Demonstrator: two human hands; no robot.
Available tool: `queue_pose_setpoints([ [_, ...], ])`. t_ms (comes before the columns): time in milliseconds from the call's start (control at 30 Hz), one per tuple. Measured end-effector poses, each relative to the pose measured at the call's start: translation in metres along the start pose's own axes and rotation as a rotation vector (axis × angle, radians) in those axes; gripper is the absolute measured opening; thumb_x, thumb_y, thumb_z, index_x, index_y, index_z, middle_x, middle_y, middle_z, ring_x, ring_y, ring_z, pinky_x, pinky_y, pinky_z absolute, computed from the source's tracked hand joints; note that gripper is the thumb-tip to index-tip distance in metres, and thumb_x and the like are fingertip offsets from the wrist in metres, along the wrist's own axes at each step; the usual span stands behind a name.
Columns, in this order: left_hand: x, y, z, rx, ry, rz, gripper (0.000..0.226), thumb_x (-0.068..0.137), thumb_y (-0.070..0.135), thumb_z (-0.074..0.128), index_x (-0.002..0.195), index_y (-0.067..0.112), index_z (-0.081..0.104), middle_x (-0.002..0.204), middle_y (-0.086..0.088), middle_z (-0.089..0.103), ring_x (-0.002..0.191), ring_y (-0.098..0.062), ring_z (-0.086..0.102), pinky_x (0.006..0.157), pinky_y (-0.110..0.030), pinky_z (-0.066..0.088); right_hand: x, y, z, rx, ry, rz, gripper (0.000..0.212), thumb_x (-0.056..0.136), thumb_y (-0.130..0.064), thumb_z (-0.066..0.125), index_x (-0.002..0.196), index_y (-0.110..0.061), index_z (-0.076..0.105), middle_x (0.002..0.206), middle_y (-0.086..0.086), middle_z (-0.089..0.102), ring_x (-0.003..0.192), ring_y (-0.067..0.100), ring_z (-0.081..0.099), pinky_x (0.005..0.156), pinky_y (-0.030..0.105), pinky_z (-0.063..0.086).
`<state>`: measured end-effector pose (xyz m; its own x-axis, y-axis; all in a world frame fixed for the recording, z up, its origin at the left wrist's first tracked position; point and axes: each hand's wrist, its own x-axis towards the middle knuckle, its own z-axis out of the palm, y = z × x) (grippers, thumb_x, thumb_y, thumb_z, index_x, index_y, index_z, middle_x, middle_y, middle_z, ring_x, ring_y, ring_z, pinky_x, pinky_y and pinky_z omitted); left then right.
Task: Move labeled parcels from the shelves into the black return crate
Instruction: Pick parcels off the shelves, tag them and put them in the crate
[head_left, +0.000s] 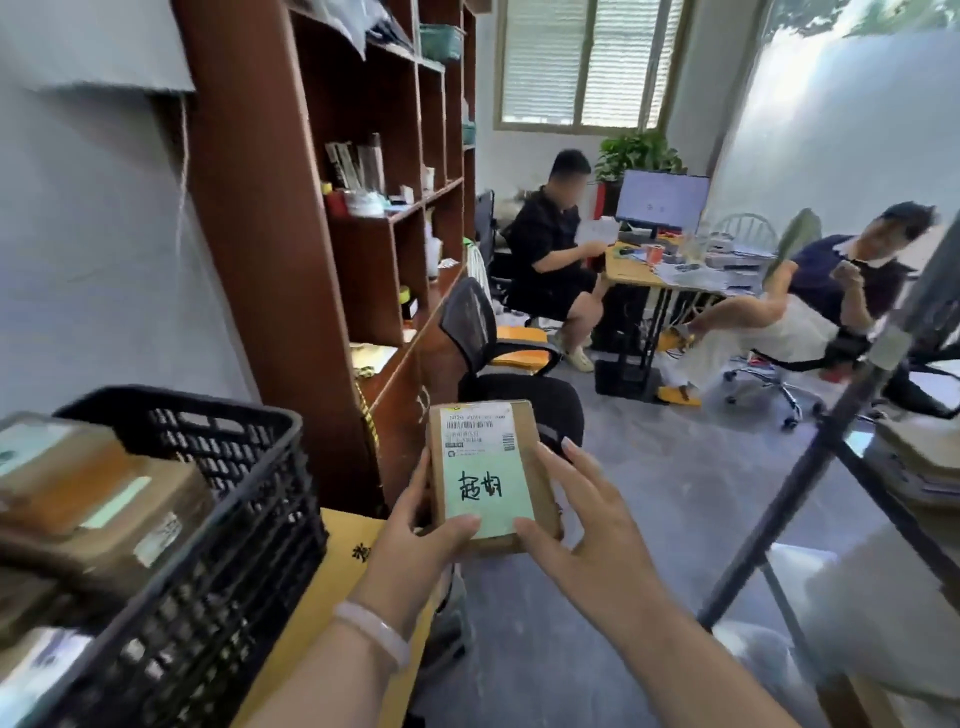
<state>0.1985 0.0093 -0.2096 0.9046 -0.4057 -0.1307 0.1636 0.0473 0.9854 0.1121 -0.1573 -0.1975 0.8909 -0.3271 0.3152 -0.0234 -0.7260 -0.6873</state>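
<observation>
Hands: left hand (415, 538), right hand (584, 525) grip labeled parcel (488, 470) near black crate (218, 597).

office | desk (636, 273), monitor (662, 200), swivel chairs (498, 358), shelving (291, 218)
</observation>
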Motion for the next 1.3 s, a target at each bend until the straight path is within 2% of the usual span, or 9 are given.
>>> queue_pose_setpoints([
  [133, 0.016, 0.014, -0.054, 0.024, 0.198, 0.038, 0.079, 0.082, 0.02, 0.077, 0.129, 0.068, 0.036, 0.114, 0.019, 0.068, 0.106, -0.015, 0.067, 0.092, -0.043, 0.056, 0.062, -0.031, 0.054, 0.167, -0.154, -0.097, 0.072, 0.084, -0.039, 0.072, 0.128, -0.071, 0.027, 0.147, -0.036, 0.013, 0.139, -0.003, 0.019, 0.106, 0.032, 0.044],
  [267, 0.025, 0.033, -0.1, 0.023, 0.41, 0.106, 0.08, 0.082, 0.022, 0.076, 0.136, 0.064, 0.035, 0.115, 0.019, 0.07, 0.11, -0.01, 0.065, 0.098, -0.041, 0.052, 0.11, -0.067, 0.096, 0.227, -0.318, -0.235, 0.069, 0.087, -0.042, 0.068, 0.139, -0.061, 0.026, 0.143, -0.039, 0.01, 0.134, -0.009, 0.016, 0.086, 0.006, 0.039],
  [400, 0.028, 0.045, -0.121, -0.065, 0.615, 0.108, 0.075, 0.086, 0.016, 0.073, 0.127, 0.069, 0.039, 0.113, 0.02, 0.071, 0.113, -0.012, 0.064, 0.1, -0.043, 0.05, 0.152, -0.087, 0.12, 0.253, -0.461, -0.401, 0.069, 0.087, -0.043, 0.067, 0.137, -0.064, 0.024, 0.147, -0.039, 0.008, 0.133, -0.01, 0.014, 0.094, 0.008, 0.035],
  [567, 0.024, 0.055, -0.135, -0.142, 0.842, 0.129, 0.079, 0.087, 0.014, 0.07, 0.143, 0.056, 0.033, 0.117, 0.019, 0.07, 0.108, -0.007, 0.067, 0.098, -0.04, 0.052, 0.186, -0.105, 0.15, 0.299, -0.634, -0.547, 0.071, 0.088, -0.041, 0.065, 0.144, -0.055, 0.024, 0.153, -0.033, 0.009, 0.132, -0.018, 0.008, 0.078, -0.01, 0.026],
  [700, 0.01, 0.049, -0.148, -0.178, 1.0, 0.086, 0.079, 0.087, 0.016, 0.071, 0.144, 0.055, 0.032, 0.115, 0.017, 0.071, 0.109, -0.013, 0.067, 0.098, -0.046, 0.052, 0.19, -0.116, 0.178, 0.383, -0.778, -0.576, 0.073, 0.089, -0.04, 0.066, 0.146, -0.054, 0.023, 0.152, -0.035, 0.01, 0.118, -0.036, 0.005, 0.075, -0.007, 0.032],
  [800, -0.007, 0.049, -0.165, -0.164, 1.095, 0.043, 0.074, 0.086, 0.022, 0.072, 0.139, 0.059, 0.035, 0.112, 0.017, 0.071, 0.108, -0.013, 0.066, 0.095, -0.047, 0.051, 0.186, -0.128, 0.2, 0.413, -0.855, -0.621, 0.071, 0.088, -0.045, 0.064, 0.145, -0.057, 0.022, 0.152, -0.037, 0.008, 0.131, -0.025, 0.003, 0.082, 0.003, 0.037],
  [933, -0.024, 0.047, -0.202, -0.206, 1.16, 0.005, 0.074, 0.086, 0.021, 0.073, 0.139, 0.057, 0.037, 0.11, 0.015, 0.073, 0.109, -0.015, 0.066, 0.097, -0.048, 0.049, 0.184, -0.153, 0.226, 0.463, -0.923, -0.622, 0.069, 0.09, -0.044, 0.063, 0.144, -0.058, 0.022, 0.147, -0.04, 0.009, 0.119, -0.036, 0.002, 0.093, 0.0, 0.032],
  [1033, -0.029, 0.038, -0.223, -0.238, 1.16, -0.039, 0.078, 0.083, 0.021, 0.075, 0.14, 0.057, 0.037, 0.113, 0.012, 0.072, 0.115, -0.019, 0.062, 0.106, -0.051, 0.043, 0.184, -0.166, 0.247, 0.455, -0.925, -0.597, 0.069, 0.089, -0.048, 0.062, 0.143, -0.061, 0.021, 0.15, -0.039, 0.009, 0.123, -0.033, 0.002, 0.112, 0.024, 0.024],
  [1300, -0.011, 0.03, -0.239, -0.211, 1.115, -0.106, 0.081, 0.081, 0.026, 0.076, 0.14, 0.059, 0.032, 0.111, 0.019, 0.072, 0.118, -0.014, 0.059, 0.109, -0.051, 0.038, 0.187, -0.178, 0.282, 0.435, -0.937, -0.559, 0.066, 0.09, -0.044, 0.062, 0.14, -0.062, 0.023, 0.151, -0.037, 0.014, 0.125, -0.032, 0.004, 0.111, 0.024, 0.023],
])
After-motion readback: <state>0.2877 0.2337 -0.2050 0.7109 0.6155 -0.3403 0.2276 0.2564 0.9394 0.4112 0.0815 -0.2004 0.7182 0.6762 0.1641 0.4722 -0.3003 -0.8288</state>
